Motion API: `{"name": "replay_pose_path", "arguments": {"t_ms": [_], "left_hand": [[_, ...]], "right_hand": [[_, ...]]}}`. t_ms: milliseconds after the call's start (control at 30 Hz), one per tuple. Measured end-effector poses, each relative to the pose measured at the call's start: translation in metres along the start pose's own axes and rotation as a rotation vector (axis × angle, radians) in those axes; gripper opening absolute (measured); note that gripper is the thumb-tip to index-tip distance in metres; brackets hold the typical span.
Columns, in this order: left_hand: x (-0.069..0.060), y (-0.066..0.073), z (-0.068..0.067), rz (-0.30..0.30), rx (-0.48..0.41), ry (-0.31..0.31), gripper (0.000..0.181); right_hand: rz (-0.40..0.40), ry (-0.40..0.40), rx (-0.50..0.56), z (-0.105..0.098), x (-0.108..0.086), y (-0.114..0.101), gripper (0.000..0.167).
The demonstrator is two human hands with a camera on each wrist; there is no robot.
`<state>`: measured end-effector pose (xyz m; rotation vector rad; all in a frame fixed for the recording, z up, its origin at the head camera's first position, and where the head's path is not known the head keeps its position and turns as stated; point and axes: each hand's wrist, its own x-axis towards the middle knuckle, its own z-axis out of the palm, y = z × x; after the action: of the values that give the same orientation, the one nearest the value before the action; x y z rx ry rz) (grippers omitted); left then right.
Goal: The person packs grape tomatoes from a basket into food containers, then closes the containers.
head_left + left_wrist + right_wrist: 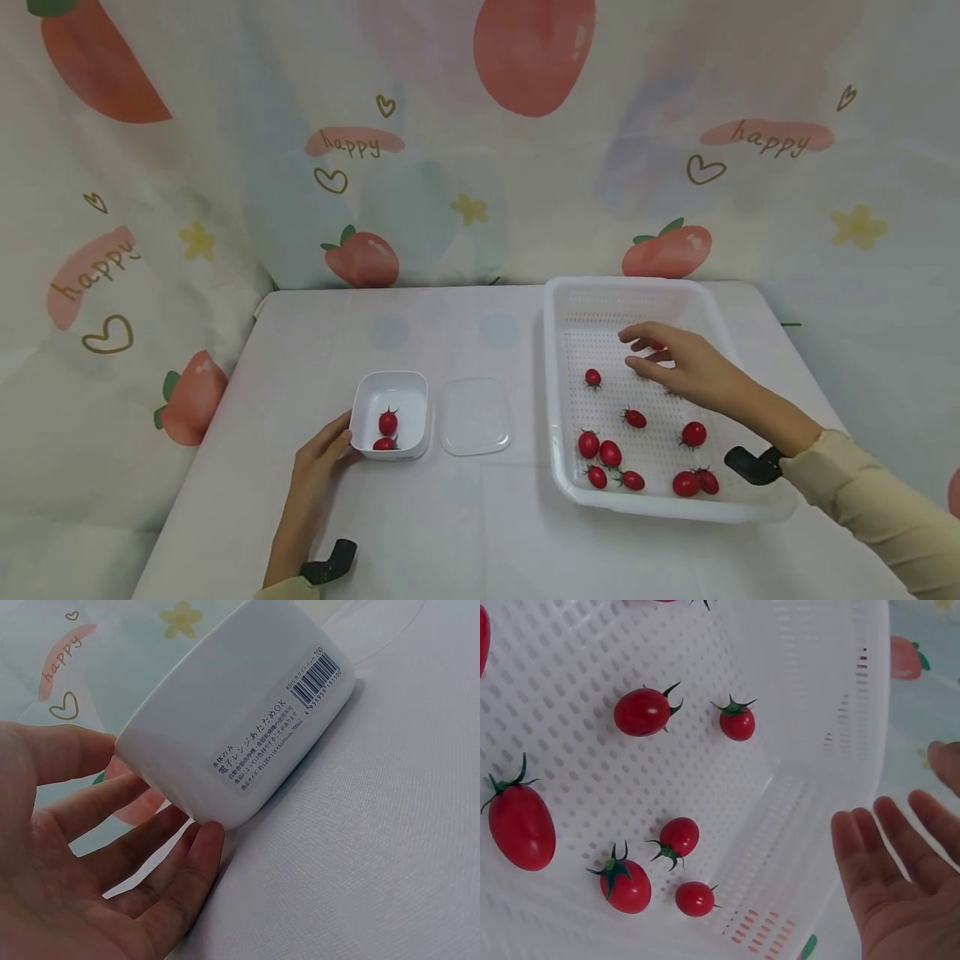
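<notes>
A white square container (390,412) stands on the table with two cherry tomatoes (387,422) inside. My left hand (322,454) holds it at its near left corner, fingertips against the wall; a printed label (277,720) shows on its side. My right hand (690,367) hovers over the large white perforated basket (558,400), fingers spread and slightly bent. A red tomato partly shows behind those fingers in the head view. In the right wrist view, the palm side of the fingers (889,862) shows nothing held.
A clear lid (475,417) lies flat between the container and the basket. Several cherry tomatoes (611,453) with green stems lie scattered on the basket floor. Behind the table hangs a printed cloth (435,183).
</notes>
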<state>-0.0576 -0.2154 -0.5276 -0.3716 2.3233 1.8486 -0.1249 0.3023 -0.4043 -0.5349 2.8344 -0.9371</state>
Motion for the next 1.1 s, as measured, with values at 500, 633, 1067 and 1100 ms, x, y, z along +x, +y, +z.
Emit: {"name": "replay_pose_path", "arguments": {"t_ms": [500, 633, 1067, 1100], "left_hand": [[0.001, 0.0, 0.0, 0.003, 0.008, -0.002, 0.047], [0.001, -0.001, 0.0, -0.007, 0.007, -0.001, 0.047], [0.001, 0.0, 0.0, 0.006, 0.007, -0.004, 0.047], [0.001, 0.0, -0.001, 0.004, 0.006, -0.005, 0.046]], "right_hand": [[0.305, -0.14, 0.037, -0.015, -0.003, 0.028, 0.058], [0.359, -0.204, 0.057, -0.017, -0.002, 0.033, 0.061], [0.485, -0.415, 0.089, -0.009, -0.006, 0.052, 0.056], [0.486, -0.42, 0.093, -0.008, -0.006, 0.053, 0.055]]}}
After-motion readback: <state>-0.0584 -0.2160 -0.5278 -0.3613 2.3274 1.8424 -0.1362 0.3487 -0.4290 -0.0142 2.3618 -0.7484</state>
